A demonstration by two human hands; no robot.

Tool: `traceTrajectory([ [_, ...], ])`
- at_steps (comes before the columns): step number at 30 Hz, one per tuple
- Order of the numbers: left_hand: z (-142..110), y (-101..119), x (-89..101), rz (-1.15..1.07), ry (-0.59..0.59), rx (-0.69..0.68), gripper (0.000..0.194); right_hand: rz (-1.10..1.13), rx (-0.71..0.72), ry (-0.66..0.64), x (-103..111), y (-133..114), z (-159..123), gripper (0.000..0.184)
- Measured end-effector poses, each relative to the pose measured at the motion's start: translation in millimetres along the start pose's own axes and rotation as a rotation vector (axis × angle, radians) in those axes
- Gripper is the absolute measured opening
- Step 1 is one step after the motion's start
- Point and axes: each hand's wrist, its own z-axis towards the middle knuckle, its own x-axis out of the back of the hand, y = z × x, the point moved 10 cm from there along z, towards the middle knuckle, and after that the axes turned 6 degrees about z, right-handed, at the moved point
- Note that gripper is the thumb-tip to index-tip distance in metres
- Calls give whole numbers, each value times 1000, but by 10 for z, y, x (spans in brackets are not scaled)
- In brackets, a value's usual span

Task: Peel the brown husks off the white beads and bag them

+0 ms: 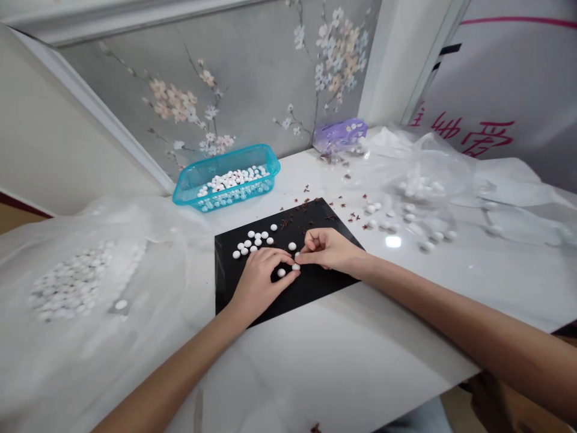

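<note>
Over the black mat [288,297], my left hand [261,273] pinches a round white piece [296,267] between thumb and fingertips. My right hand [327,249] meets it from the right, thumb and forefinger pressed together close to that piece. What the right fingertips pinch, if anything, is too small to make out. Another white piece [282,272] lies just below the left fingers, and one more [292,246] lies above them. Several white pieces [258,242] are grouped at the mat's upper left. Small dark reddish-brown bits [288,221] are scattered along its far edge.
A teal plastic basket [192,195] with many white pieces stands behind the mat. Clear bags of white pieces lie at left [72,279] and right [421,180]. A purple package [341,132] rests by the wall. Loose white pieces [437,236] lie on the right.
</note>
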Motion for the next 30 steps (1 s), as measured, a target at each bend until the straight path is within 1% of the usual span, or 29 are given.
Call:
traceTrajectory([
  [7, 0, -6, -8, -13, 5, -19, 8, 37, 40, -40, -61, -8, 17, 43],
  [10, 2, -1, -9, -32, -1, -14, 8, 45, 51, -31, -60, -15, 11, 45],
  [16, 4, 4, 2, -55, 2, 2, 7, -174, 28, 68, 51, -25, -3, 48],
  [22, 6, -47, -11, -107, -4, 32, 8, -270, 25, 110, 87, -36, 18, 49],
  [30, 37, -108, -32, -204, -10, 70, 8, -321, -102, 142, 76, -30, -31, 51],
])
